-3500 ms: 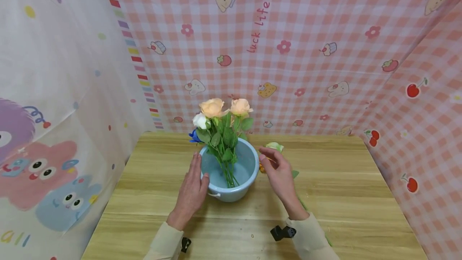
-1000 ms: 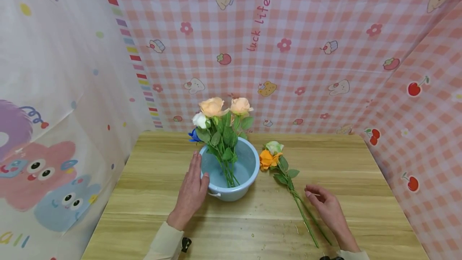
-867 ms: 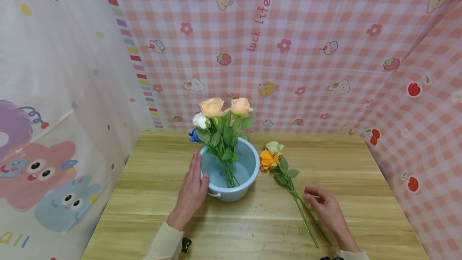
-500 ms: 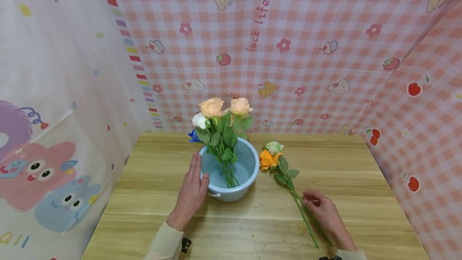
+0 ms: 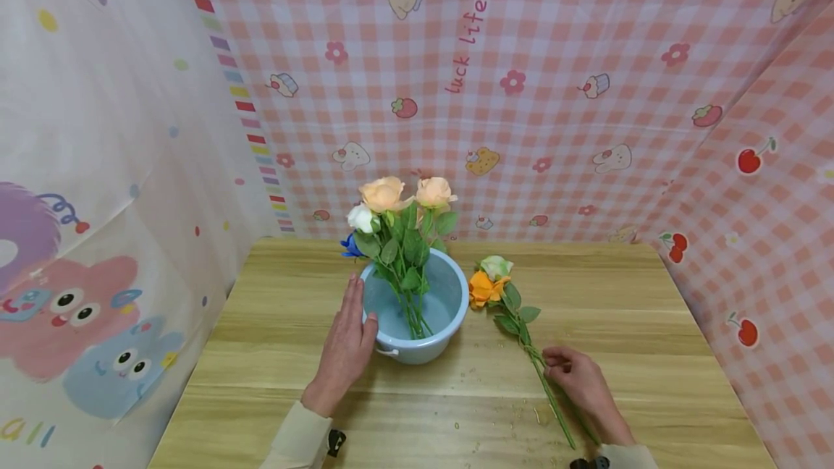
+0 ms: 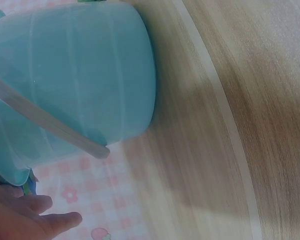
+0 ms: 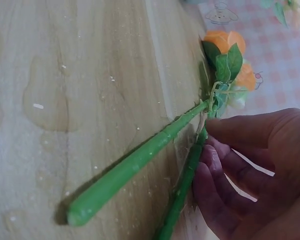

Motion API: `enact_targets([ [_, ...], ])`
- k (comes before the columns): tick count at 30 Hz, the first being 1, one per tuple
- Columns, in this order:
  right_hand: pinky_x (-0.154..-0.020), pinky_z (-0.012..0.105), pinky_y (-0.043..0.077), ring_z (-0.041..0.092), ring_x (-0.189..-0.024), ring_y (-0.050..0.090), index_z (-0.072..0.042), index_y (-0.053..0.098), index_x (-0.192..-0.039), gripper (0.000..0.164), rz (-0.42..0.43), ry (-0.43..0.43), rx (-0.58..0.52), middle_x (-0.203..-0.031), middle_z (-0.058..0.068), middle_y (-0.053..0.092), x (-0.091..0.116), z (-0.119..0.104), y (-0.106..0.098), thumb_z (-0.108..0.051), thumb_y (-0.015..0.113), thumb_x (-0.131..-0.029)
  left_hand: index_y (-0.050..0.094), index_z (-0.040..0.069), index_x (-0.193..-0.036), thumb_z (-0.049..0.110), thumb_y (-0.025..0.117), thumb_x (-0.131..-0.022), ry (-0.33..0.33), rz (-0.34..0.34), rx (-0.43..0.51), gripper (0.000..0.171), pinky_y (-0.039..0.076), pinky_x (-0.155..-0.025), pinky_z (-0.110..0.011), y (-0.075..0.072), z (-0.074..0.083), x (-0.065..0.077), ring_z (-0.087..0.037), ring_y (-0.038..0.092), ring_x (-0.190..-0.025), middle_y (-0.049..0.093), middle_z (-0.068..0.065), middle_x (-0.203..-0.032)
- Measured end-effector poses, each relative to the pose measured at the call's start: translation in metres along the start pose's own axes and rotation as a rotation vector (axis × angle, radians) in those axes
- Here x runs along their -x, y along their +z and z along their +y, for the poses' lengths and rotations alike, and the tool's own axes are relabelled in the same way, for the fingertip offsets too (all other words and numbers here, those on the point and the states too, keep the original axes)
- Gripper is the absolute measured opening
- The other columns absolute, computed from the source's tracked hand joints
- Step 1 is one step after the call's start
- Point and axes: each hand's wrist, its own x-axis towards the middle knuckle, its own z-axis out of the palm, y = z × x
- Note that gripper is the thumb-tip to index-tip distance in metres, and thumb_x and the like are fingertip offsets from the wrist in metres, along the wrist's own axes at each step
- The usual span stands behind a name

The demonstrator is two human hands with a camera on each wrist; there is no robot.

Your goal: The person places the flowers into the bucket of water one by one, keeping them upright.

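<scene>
A pale blue bucket (image 5: 423, 352) with a white handle (image 6: 50, 122) stands mid-table. My left hand (image 5: 342, 353) rests against its left side with straight fingers. Out of the bucket lean two peach roses (image 5: 383, 194), a white rose (image 5: 360, 218) and a blue flower (image 5: 350, 245). To the right, an orange flower (image 5: 483, 288) and a greenish-white rose (image 5: 496, 267) lie with their stems crossing. My right hand (image 5: 583, 383) pinches one green stem (image 7: 182, 187) between thumb and fingertips, just below the crossing. The other stem (image 7: 135, 162) lies beside it on the wood.
Water drops (image 7: 45, 97) dot the wooden table (image 5: 280, 295) around the loose stems. A pink checked cloth (image 5: 554, 93) hangs behind the table and along its right side. A white patterned cloth (image 5: 130, 129) hangs at the left.
My right hand went from beside the bucket rim to the loose stems, then moved slightly left, and its fingers closed on one stem. The left hand and bucket stayed put.
</scene>
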Motion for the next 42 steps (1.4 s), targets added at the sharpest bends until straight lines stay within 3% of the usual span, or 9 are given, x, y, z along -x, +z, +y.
enact_targets([
  [10, -0.076, 0.037, 0.051, 0.018, -0.086, 0.065, 0.001, 0.075, -0.111, 0.032, 0.023, -0.01, 0.155, -0.093, 0.003, 0.073, -0.004, 0.0, 0.0, 0.006, 0.064, -0.081, 0.02, -0.004, -0.163, 0.023, 0.042, -0.109, 0.0, -0.001, 0.01, 0.064, 0.028, -0.12, -0.06, 0.0, 0.0, 0.0, -0.035, 0.02, -0.156, 0.012, -0.017, -0.172],
  [14, -0.074, 0.036, 0.05, 0.017, -0.084, 0.063, 0.002, 0.075, -0.111, 0.031, 0.01, -0.003, 0.176, -0.092, 0.003, 0.072, -0.005, -0.003, -0.002, 0.005, 0.064, -0.083, 0.02, -0.005, -0.162, 0.022, 0.043, -0.109, 0.005, 0.002, 0.01, 0.064, 0.028, -0.12, -0.059, 0.0, -0.001, 0.0, -0.035, 0.02, -0.156, 0.013, -0.018, -0.172],
  [28, -0.067, 0.03, 0.049, 0.015, -0.08, 0.062, 0.002, 0.075, -0.109, 0.031, -0.018, -0.03, 0.163, -0.092, 0.004, 0.071, -0.005, -0.011, -0.013, 0.004, 0.062, -0.081, 0.02, -0.005, -0.162, 0.023, 0.042, -0.109, 0.004, 0.001, 0.002, 0.064, 0.028, -0.12, -0.058, 0.0, -0.001, 0.0, -0.035, 0.02, -0.156, 0.015, -0.02, -0.171],
  [37, -0.066, 0.026, 0.055, 0.033, -0.094, 0.072, 0.007, 0.071, -0.116, 0.032, 0.001, -0.052, 0.092, -0.101, 0.012, 0.071, -0.003, -0.017, -0.021, 0.006, 0.061, -0.085, 0.021, -0.006, -0.162, 0.022, 0.043, -0.108, 0.005, 0.007, 0.0, 0.064, 0.028, -0.12, -0.058, 0.0, 0.0, 0.0, -0.036, 0.021, -0.156, 0.017, -0.022, -0.17],
  [42, -0.069, 0.026, 0.055, 0.035, -0.097, 0.071, 0.007, 0.07, -0.116, 0.034, 0.022, -0.067, 0.081, -0.103, 0.013, 0.071, -0.003, -0.022, -0.024, 0.007, 0.056, -0.085, 0.022, -0.006, -0.162, 0.021, 0.044, -0.108, 0.009, 0.011, 0.002, 0.064, 0.028, -0.121, -0.057, 0.0, 0.001, 0.0, -0.036, 0.022, -0.155, 0.016, -0.02, -0.171],
])
